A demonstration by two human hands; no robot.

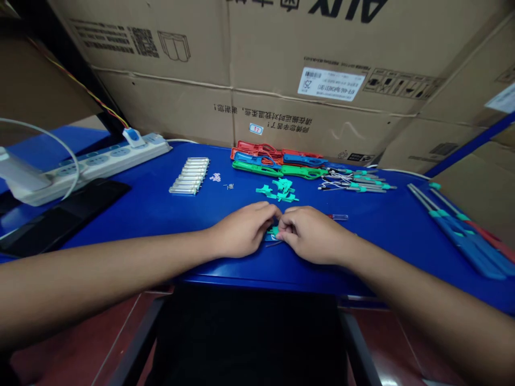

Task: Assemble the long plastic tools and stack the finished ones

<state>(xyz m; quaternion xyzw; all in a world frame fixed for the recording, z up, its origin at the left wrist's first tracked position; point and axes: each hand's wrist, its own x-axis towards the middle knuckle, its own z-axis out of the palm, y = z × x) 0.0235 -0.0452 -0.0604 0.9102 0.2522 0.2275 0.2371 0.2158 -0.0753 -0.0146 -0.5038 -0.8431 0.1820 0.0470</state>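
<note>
The left hand (241, 230) and the right hand (311, 235) meet near the front edge of the glossy blue tabletop (140, 228), both in a narrow grip, curled around a small teal plastic piece (272, 234) with a thin wire (274, 244) trailing from it; the fingers hide most of its shape. Just beyond the right hand lies a short clear tube (338, 217) with a red end. Farther off sit a heap of flat, angular teal plastic pieces (279, 190), a neat row of slender metal-capped tubes (189, 176), and long red, blue and green plastic moldings (257, 161). Thin teal-banded rods with fine wires (356, 182) lie to their right, with long blue strips (454, 241) at the far right, a white power strip (92, 166) at the left, and corrugated cardboard cartons (257, 80) behind
</note>
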